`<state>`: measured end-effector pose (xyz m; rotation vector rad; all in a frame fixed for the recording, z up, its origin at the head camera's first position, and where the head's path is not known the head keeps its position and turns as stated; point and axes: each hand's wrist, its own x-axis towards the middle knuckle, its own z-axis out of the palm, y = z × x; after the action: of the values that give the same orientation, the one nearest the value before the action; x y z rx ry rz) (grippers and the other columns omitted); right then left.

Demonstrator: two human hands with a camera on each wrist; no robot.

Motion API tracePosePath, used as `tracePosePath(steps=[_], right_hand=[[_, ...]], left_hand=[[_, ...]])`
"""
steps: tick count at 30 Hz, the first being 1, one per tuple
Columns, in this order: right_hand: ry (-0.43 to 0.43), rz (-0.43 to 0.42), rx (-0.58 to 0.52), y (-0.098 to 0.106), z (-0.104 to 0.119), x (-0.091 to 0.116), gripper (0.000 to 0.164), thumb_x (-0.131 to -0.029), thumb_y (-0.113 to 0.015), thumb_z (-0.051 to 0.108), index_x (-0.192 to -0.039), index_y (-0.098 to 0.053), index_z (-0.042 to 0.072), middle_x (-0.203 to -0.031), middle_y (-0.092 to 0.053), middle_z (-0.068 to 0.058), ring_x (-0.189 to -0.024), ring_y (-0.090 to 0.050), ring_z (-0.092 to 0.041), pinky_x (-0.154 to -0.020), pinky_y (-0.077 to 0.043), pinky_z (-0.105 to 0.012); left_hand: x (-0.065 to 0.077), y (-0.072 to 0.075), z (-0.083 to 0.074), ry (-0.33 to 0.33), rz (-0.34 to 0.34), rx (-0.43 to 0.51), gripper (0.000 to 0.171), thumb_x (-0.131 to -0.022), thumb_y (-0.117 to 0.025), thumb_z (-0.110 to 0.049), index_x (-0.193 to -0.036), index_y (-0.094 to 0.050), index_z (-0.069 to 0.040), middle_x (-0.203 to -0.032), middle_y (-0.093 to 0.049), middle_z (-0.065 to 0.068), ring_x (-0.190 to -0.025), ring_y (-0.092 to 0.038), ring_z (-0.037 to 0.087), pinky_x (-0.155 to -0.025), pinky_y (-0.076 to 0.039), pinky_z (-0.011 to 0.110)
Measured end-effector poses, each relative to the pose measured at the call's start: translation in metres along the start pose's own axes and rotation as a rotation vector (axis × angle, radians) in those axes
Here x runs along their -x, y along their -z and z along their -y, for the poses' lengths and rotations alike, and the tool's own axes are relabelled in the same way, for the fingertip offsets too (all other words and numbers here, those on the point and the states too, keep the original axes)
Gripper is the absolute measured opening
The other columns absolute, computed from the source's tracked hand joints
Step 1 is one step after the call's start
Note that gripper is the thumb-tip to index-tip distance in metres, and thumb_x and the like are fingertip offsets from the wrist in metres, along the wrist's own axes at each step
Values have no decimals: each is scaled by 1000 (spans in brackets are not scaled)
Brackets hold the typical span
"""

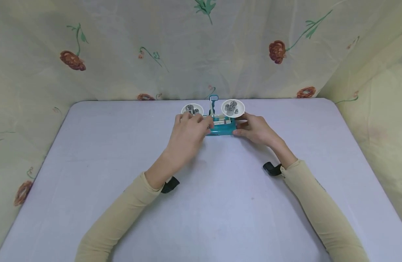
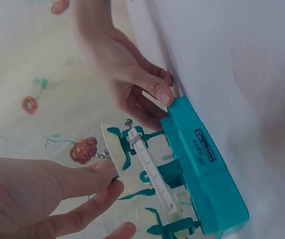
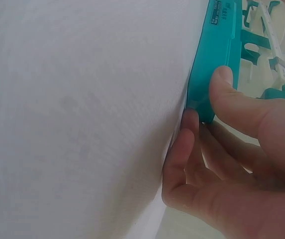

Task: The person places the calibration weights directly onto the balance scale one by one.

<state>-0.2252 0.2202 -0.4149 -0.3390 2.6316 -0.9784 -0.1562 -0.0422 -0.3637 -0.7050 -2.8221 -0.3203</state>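
A teal balance scale (image 1: 223, 130) with two white pans stands near the table's far edge. Small metal weights (image 1: 232, 108) lie in its right pan, and more metal weights (image 1: 189, 107) are in the left one. My left hand (image 1: 189, 135) is in front of the left pan, thumb and index finger pinching a small dark metal piece, mostly hidden by the fingertips. My right hand (image 3: 232, 149) holds the right end of the teal base, its thumb on the front face and its fingers around the end. A graduated white beam (image 2: 152, 172) runs between the pans.
A pale cloth covers the table (image 1: 220, 203). Behind it hangs a curtain (image 1: 188, 47) with flower prints, continuing along both sides. Black straps (image 1: 272, 169) show at both wrists.
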Motion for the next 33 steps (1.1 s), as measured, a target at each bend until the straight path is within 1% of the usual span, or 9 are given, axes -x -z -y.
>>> tracePosePath(steps=[4,7,14,17,23,28,33], right_hand=[[10,-9,3,0,0,1,63,-104,-74,22,-156,-47,-2,-159,-54,-26,-142,-60,-46,-120,-49,-58],[13,-15,1,-1,-1,1,63,-104,-74,22,-156,-47,-2,-159,-54,-26,-142,-60,-46,-119,-49,-58],[5,-2,-7,0,-1,0,63,-105,-73,21,-156,-46,-2,-160,-54,-25,-143,-60,-45,-121,-47,-58],[8,-4,0,0,-1,0,63,-105,-73,22,-157,-46,-2,-159,-54,-26,-143,-60,-46,-121,-47,-59],[14,-17,5,-1,-2,-1,63,-104,-73,21,-156,-46,-2,-158,-55,-26,-141,-61,-45,-120,-48,-58],[17,-11,5,-1,-2,0,64,-105,-73,21,-157,-44,-2,-158,-55,-26,-142,-61,-46,-120,-48,-58],[21,-3,2,-1,-2,0,63,-105,-72,21,-156,-45,-3,-158,-55,-26,-142,-61,-45,-121,-47,-58]], left_hand=[[0,0,3,10,-20,8,14,-104,-73,-25,-117,-75,-22,-114,-80,8,-105,-66,36,-99,-53,54],[-1,1,5,20,-21,15,14,-104,-73,-25,-117,-75,-21,-111,-80,7,-105,-66,36,-101,-53,55],[-5,1,9,45,-30,32,16,-105,-72,-24,-120,-75,-20,-118,-80,10,-111,-66,38,-105,-51,56],[-6,1,12,52,-52,37,16,-105,-72,-22,-119,-75,-19,-120,-80,11,-112,-66,39,-106,-50,57],[-8,1,15,69,-93,62,14,-103,-74,-20,-117,-76,-16,-119,-80,12,-115,-66,39,-103,-49,55],[-12,2,18,106,-96,56,15,-105,-71,-20,-118,-76,-16,-121,-80,13,-117,-64,39,-102,-48,54],[-16,0,20,138,-75,32,16,-106,-70,-20,-120,-76,-17,-124,-79,13,-120,-62,38,-104,-48,54]])
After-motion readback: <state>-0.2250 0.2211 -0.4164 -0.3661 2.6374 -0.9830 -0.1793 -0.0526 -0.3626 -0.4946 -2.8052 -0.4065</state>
